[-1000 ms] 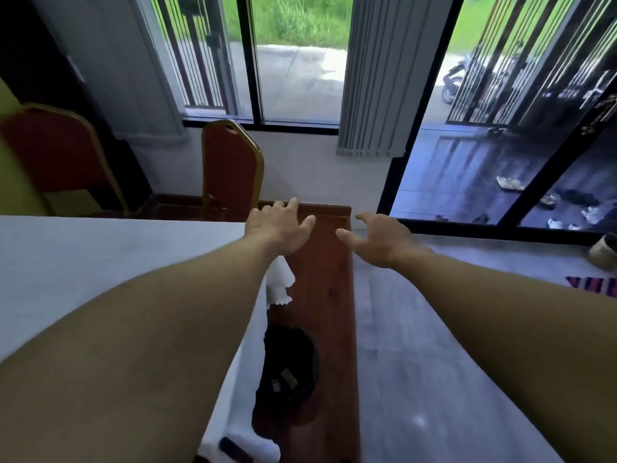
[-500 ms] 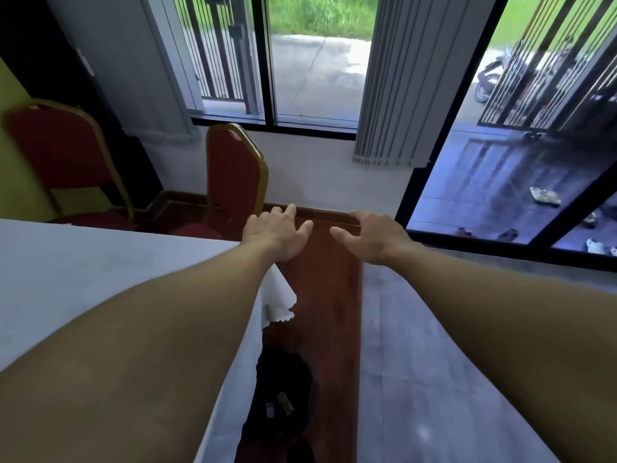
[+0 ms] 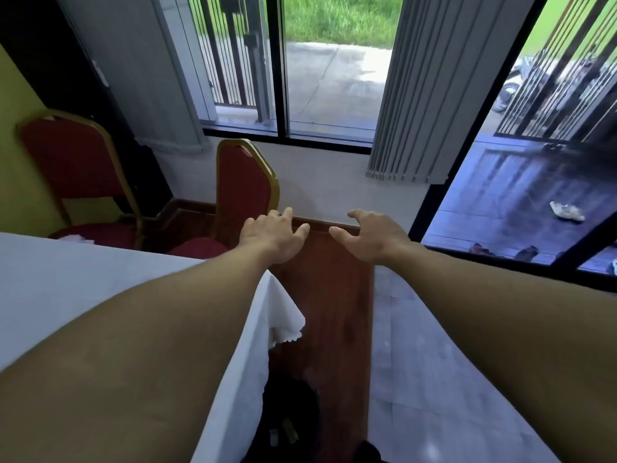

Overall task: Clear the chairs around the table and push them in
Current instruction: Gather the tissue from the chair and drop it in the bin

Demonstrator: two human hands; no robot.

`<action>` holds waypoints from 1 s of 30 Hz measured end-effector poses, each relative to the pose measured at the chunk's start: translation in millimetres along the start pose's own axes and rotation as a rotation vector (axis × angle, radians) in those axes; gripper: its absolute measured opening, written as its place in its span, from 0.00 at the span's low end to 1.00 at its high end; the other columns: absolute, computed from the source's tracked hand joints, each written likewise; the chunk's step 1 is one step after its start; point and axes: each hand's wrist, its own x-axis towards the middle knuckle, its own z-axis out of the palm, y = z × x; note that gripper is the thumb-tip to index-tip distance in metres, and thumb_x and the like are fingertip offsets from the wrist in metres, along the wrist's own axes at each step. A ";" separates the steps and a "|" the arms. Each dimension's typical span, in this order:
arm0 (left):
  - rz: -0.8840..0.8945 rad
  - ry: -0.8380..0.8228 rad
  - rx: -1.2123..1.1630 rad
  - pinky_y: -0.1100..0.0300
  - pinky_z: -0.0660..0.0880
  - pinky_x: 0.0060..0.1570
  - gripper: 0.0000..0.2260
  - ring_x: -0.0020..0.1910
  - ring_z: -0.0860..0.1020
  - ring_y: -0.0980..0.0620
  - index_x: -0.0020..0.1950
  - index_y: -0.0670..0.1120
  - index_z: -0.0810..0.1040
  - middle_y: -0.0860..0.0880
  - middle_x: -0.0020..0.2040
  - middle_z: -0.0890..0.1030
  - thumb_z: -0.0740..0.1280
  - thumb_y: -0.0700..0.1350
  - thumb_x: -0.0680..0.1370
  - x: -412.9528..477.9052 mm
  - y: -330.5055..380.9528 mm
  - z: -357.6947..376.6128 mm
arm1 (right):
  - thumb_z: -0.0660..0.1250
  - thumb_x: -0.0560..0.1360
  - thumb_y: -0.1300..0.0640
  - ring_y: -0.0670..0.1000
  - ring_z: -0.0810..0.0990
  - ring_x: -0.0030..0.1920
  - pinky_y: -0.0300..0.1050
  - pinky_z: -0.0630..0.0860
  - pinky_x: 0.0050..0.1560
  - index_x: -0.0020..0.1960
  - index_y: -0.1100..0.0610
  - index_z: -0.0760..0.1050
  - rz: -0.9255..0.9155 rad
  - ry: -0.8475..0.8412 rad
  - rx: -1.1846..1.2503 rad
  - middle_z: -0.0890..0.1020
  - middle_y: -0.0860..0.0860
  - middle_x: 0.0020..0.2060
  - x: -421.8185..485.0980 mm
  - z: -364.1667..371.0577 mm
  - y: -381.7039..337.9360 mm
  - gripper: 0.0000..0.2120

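Note:
A table under a white cloth point(image 3: 83, 282) fills the left side. Beyond its far edge stand two red chairs with gold frames: the near chair point(image 3: 245, 192) at the table's corner and a second chair point(image 3: 71, 162) further left by the yellow wall. Something white lies on the second chair's seat, partly hidden by the table. My left hand point(image 3: 273, 237) is stretched forward with fingers apart, just right of the near chair's back and not gripping it. My right hand point(image 3: 370, 235) reaches forward beside it, also open and holding nothing.
A dark bag point(image 3: 287, 419) lies on the brown wooden floor strip point(image 3: 334, 312) beside the tablecloth's hanging corner. Grey tiles point(image 3: 434, 379) lie to the right. Windows with grey vertical blinds point(image 3: 424, 95) and a glass door stand ahead; shoes lie outside.
The view has moved forward toward the chairs, which now appear larger and nearer. Both hands stay outstretched and open, closer to the near chair's back.

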 end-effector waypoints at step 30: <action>-0.411 0.026 -0.126 0.43 0.62 0.69 0.31 0.72 0.69 0.41 0.80 0.49 0.59 0.43 0.75 0.69 0.49 0.65 0.81 275.0 -2.5 -34.4 | 0.55 0.75 0.27 0.56 0.74 0.69 0.57 0.72 0.67 0.76 0.51 0.66 -0.392 -0.185 -0.111 0.76 0.53 0.70 363.8 -22.9 10.6 0.39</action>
